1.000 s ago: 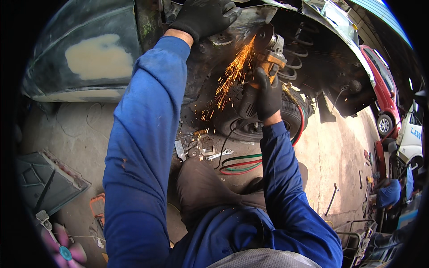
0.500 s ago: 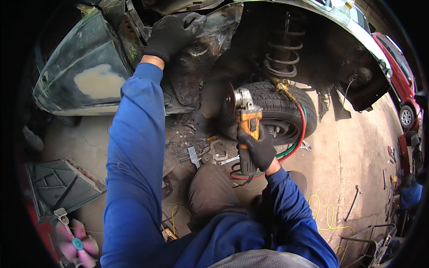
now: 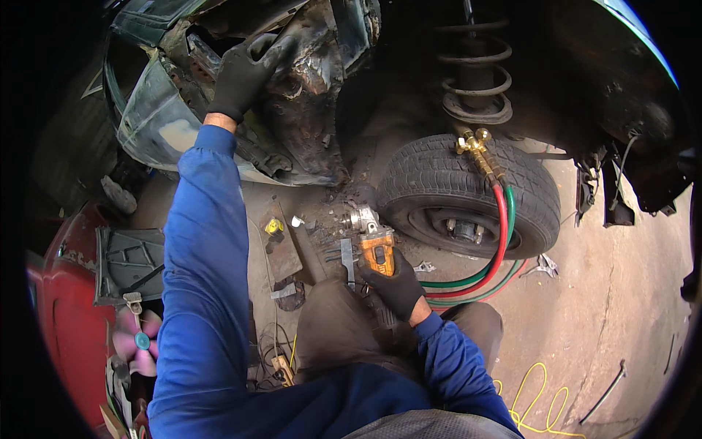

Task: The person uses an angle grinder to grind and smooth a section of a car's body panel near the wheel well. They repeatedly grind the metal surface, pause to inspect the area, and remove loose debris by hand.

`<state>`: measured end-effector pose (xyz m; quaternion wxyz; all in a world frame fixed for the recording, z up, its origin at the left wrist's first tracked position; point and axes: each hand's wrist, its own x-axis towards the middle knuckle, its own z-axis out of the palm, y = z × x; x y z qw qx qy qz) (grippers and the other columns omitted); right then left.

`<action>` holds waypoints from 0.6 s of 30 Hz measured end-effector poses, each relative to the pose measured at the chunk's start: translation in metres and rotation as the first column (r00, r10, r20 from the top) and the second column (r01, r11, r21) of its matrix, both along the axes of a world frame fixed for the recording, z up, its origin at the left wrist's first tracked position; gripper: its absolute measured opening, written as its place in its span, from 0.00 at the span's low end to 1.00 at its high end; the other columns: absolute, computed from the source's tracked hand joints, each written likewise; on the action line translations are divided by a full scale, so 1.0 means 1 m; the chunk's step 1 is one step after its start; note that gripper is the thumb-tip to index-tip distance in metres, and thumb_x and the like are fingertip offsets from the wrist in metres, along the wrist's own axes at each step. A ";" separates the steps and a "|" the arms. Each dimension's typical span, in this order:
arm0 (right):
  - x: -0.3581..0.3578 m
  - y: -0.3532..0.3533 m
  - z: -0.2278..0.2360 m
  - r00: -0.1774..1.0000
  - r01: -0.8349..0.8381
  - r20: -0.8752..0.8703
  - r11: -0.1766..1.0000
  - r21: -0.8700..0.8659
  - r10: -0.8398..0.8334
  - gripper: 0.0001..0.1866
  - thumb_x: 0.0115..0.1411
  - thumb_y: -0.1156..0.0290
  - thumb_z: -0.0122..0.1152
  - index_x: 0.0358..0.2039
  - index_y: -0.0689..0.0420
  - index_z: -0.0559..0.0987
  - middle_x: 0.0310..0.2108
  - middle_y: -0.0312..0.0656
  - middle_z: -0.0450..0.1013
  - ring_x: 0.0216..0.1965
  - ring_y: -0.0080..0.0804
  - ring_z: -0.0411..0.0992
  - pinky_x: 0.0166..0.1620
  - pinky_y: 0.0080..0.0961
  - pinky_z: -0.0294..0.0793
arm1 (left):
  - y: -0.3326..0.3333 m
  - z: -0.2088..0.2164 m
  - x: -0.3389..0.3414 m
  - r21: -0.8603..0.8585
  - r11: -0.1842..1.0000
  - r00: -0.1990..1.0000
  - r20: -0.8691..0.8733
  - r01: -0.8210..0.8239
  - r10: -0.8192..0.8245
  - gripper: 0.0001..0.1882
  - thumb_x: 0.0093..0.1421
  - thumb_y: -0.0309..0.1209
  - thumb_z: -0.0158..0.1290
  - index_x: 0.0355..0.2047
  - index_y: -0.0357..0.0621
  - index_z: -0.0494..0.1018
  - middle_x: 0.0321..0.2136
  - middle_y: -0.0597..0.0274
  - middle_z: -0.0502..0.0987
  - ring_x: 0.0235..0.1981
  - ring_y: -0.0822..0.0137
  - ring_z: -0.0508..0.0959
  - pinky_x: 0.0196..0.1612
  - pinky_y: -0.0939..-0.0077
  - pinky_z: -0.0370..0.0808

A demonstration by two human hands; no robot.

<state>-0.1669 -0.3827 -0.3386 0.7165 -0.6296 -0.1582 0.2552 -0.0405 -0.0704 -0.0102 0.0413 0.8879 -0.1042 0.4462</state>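
Note:
My left hand (image 3: 241, 82), in a black glove, reaches up to the battered car body (image 3: 311, 73). It is braced there with one finger along the metal; the other fingers are partly hidden, curled over its edge. My right hand (image 3: 397, 287), gloved too, is wrapped round an orange and black angle grinder (image 3: 378, 249) held over my knees. The grinder's silver head points away from me, above the debris on the floor; its disc is hard to make out. A green door with a pale filler patch (image 3: 178, 136) is beside my left forearm.
Right of the grinder lies a wheel (image 3: 468, 190), with a brass torch fitting (image 3: 479, 154) and red and green hoses (image 3: 504, 227) over it. Above hangs a coil spring (image 3: 477, 91). A pink fan (image 3: 139, 342) and red panel (image 3: 73, 314) stand left. A yellow cable (image 3: 537, 399) loops on the floor.
The grinder has come down and left, away from the wheel, in my right hand. My view has shifted, and my left hand keeps its place on the car body.

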 end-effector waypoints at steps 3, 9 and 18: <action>0.011 0.001 -0.012 0.995 -0.053 0.085 0.999 -0.009 0.054 0.28 0.62 0.63 0.77 0.57 0.61 0.76 0.47 0.43 0.81 0.46 0.27 0.79 0.50 0.28 0.79 | -0.011 0.003 -0.006 -0.005 0.991 0.987 -0.096 -0.132 0.131 0.29 0.68 0.50 0.60 0.54 0.35 0.81 0.46 0.40 0.85 0.47 0.48 0.86 0.53 0.61 0.78; 0.026 0.008 -0.036 0.987 -0.141 -0.042 0.969 0.204 0.153 0.27 0.65 0.69 0.75 0.60 0.61 0.74 0.48 0.40 0.79 0.47 0.25 0.78 0.51 0.27 0.80 | -0.022 0.004 -0.007 -0.006 0.964 0.955 -0.139 -0.266 0.262 0.33 0.69 0.53 0.59 0.59 0.33 0.79 0.51 0.41 0.85 0.52 0.47 0.85 0.58 0.60 0.77; 0.037 0.001 -0.040 0.961 -0.243 -0.059 0.928 0.282 0.270 0.28 0.68 0.67 0.72 0.63 0.60 0.71 0.49 0.41 0.79 0.48 0.26 0.77 0.52 0.28 0.79 | -0.012 -0.005 -0.002 0.018 0.975 0.973 -0.065 -0.222 0.223 0.32 0.70 0.52 0.56 0.61 0.36 0.78 0.55 0.41 0.83 0.57 0.46 0.84 0.60 0.61 0.76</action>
